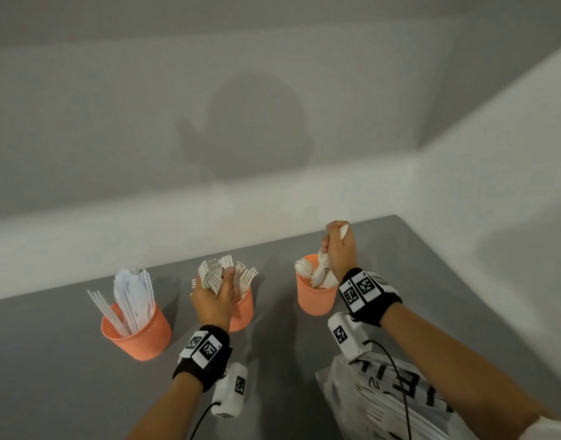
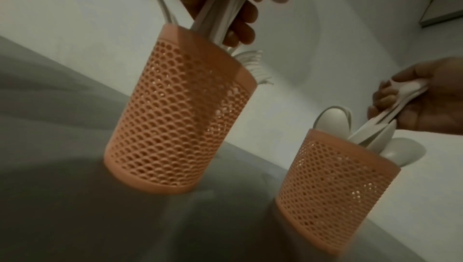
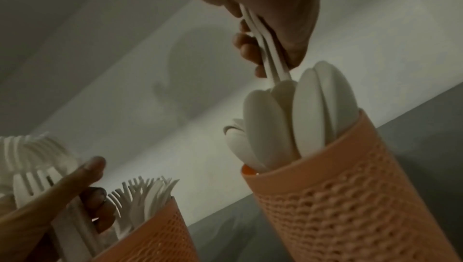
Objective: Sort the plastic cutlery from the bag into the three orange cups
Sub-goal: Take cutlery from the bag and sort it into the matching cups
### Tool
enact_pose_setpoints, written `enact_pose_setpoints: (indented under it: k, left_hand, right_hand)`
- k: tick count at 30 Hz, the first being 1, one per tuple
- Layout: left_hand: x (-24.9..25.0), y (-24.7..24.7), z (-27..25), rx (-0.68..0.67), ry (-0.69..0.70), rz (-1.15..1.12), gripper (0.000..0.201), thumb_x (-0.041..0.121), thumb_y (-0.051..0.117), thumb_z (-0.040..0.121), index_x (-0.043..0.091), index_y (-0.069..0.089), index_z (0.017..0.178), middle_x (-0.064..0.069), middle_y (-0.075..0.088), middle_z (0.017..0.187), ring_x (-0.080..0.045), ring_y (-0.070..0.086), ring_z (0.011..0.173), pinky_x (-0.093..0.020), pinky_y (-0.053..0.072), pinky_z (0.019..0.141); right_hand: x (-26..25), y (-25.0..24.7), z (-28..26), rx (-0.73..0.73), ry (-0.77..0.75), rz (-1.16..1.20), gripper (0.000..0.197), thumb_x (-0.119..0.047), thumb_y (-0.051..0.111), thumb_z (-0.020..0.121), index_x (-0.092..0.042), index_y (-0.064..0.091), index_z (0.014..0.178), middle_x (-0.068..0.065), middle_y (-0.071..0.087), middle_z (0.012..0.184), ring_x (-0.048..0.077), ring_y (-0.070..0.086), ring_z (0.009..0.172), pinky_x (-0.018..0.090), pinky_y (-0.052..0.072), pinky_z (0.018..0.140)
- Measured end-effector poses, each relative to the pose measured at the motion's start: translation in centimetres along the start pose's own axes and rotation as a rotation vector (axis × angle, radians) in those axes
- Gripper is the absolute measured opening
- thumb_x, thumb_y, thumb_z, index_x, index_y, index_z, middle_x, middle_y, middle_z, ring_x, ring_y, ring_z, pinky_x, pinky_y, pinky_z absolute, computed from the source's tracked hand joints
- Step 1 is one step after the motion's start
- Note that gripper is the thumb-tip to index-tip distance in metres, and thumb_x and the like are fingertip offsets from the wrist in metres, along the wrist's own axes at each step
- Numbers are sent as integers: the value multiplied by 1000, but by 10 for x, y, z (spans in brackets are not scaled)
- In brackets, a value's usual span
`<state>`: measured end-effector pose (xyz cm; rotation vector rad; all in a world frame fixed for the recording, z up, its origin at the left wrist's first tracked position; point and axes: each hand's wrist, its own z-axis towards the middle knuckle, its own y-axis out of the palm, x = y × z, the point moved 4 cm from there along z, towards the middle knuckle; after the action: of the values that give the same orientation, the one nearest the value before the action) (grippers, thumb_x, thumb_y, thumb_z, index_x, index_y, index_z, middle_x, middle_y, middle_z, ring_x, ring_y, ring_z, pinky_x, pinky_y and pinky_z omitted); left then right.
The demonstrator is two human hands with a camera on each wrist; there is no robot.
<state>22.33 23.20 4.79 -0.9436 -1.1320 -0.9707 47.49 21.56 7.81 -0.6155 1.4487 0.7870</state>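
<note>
**Q:** What lies nearest you?

**A:** The bag (image 1: 384,404), at my near right on the grey worktop (image 1: 50,360). It is thin translucent plastic with black lettering, crumpled, and white cutlery shows faintly through it. My right forearm crosses above it.

**Q:** And your left grip?

**A:** My left hand (image 1: 214,300) is clenched round a bundle of white plastic forks (image 1: 210,274). Their tines fan upward past my thumb, and their handles run down into the middle cup (image 1: 242,312). More forks already stand in that cup, tines up, leaning toward its right rim. In the left wrist view the cup's wall is a fine orange mesh between a solid rim band and a solid base.

**Q:** What stands to the left of that?

**A:** The left cup (image 1: 139,335), the same orange, well apart from my hand. It holds white plastic knives (image 1: 131,296), blades up, spread and leaning left.

**Q:** And your right grip?

**A:** My right hand (image 1: 339,249) is farther back, above the right cup (image 1: 314,296). Its fingers are curled round the handles of a few white spoons (image 3: 269,56), whose bowls point down at the cup's mouth. The cup is already crowded with spoons, smooth oval bowls up, some rising above the rim.

**Q:** How do the cups sit?

**A:** In a row across the worktop, upright, none touching another. Behind them is a pale wall (image 1: 272,90) bearing a shadow.
</note>
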Motion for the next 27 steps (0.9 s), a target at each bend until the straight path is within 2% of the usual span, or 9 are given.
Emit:
enact_pose_setpoints:
  k: [2, 5, 10, 13, 18, 20, 23, 25, 27]
  left_hand:
    - [0, -1, 0, 1, 39, 21, 37, 9, 68, 82, -3, 51, 113, -9, 61, 89, -16, 57, 76, -27, 46, 74]
    - [5, -2, 3, -20, 104, 54, 55, 3, 66, 81, 8, 41, 129, -4, 54, 104, -18, 54, 89, -28, 44, 83]
    - [-3, -3, 11, -60, 159, 124, 63, 9, 71, 78, 17, 40, 133, -12, 53, 111, -26, 55, 101, -38, 45, 94]
    - [-2, -1, 12, -101, 253, 196, 49, 12, 69, 81, 8, 50, 126, -12, 53, 103, -22, 51, 96, -34, 42, 90]
    - [-6, 3, 9, -129, 455, 615, 42, 41, 44, 83, 9, 69, 94, -17, 60, 102, -38, 55, 91, -42, 40, 79]
    - [-5, 2, 12, -92, 454, 705, 44, 41, 39, 86, 12, 68, 102, -18, 58, 116, -37, 53, 103, -46, 40, 86]
    - [-4, 6, 18, -149, 509, 749, 50, 34, 30, 91, 11, 52, 129, -18, 47, 137, -34, 42, 124, -47, 35, 101]
    - [-7, 11, 19, -271, 480, 747, 55, 33, 22, 91, 9, 46, 135, -16, 44, 141, -34, 41, 129, -43, 30, 107]
    - [-5, 13, 17, -315, 359, 685, 51, 33, 22, 96, 7, 49, 131, -14, 50, 137, -34, 50, 120, -39, 37, 99]
  right_hand:
    - [2, 0, 0, -15, -24, -94, 7, -16, 38, 97, -19, 43, 94, 3, 48, 61, 15, 45, 52, 23, 42, 52]
    - [2, -1, 2, -11, -93, -197, 13, -16, 44, 96, -23, 37, 105, 4, 54, 63, 19, 56, 52, 24, 48, 53]
    - [-3, -1, 0, 9, -239, -383, 27, -10, 54, 87, -25, 37, 103, 15, 54, 65, 26, 54, 57, 28, 45, 53]
    - [-1, 1, -1, 14, -248, -440, 24, -5, 53, 85, -22, 42, 97, 9, 51, 65, 21, 49, 57, 27, 40, 52]
    - [2, 4, -1, -24, -273, -642, 15, -11, 48, 91, -7, 58, 101, 10, 58, 80, 25, 53, 71, 32, 43, 67]
    - [-2, 2, -1, 1, -312, -693, 21, -13, 46, 93, -4, 60, 106, 14, 63, 100, 29, 58, 92, 36, 46, 83]
    - [-7, 4, -2, -74, -313, -777, 33, -9, 41, 95, 1, 51, 125, 16, 53, 131, 28, 46, 124, 32, 33, 105]
    - [-2, 10, -4, -171, -288, -933, 37, -7, 37, 96, 3, 46, 130, 18, 45, 139, 29, 37, 133, 31, 26, 110]
    - [9, 13, -7, -249, -212, -1089, 33, -7, 35, 94, 5, 51, 121, 18, 50, 131, 31, 42, 126, 34, 30, 106]
